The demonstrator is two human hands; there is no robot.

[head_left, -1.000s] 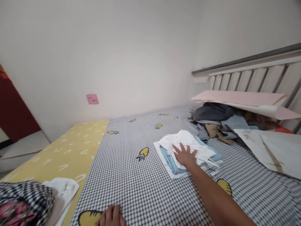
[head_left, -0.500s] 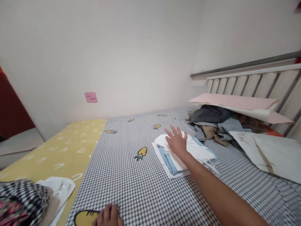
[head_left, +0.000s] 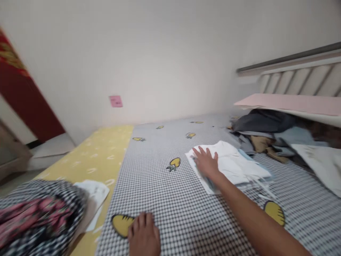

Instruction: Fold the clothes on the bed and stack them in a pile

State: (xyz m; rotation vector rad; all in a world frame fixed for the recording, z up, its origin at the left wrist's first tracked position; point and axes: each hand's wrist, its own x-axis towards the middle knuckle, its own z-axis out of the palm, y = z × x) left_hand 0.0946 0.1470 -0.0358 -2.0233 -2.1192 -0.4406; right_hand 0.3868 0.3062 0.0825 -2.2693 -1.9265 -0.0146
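My right hand (head_left: 206, 164) lies with its fingers spread on the left part of a folded white garment (head_left: 231, 160). Loose white strings trail from the garment's near right side. Beneath it, light-blue cloth (head_left: 266, 168) peeks out along the right edge, and the stack rests on a black-and-white checked bedsheet (head_left: 160, 192) printed with yellow pineapples. Close to the front edge of the view, my left hand (head_left: 144, 234) rests palm down on the sheet beside a yellow print, fingers extended and holding nothing.
A heap of dark and tan clothes (head_left: 262, 122) lies at the right under a pink sheet (head_left: 287, 103), by a white railing (head_left: 298, 80). On the left, checked and floral clothes (head_left: 50, 217) are piled on yellow bedding (head_left: 98, 156). A pink note (head_left: 116, 101) sticks to the wall.
The view has turned left and tilted, showing more of the left pile. My right hand stays on the stack, where the white garment now covers more of the blue. More of my left hand shows.
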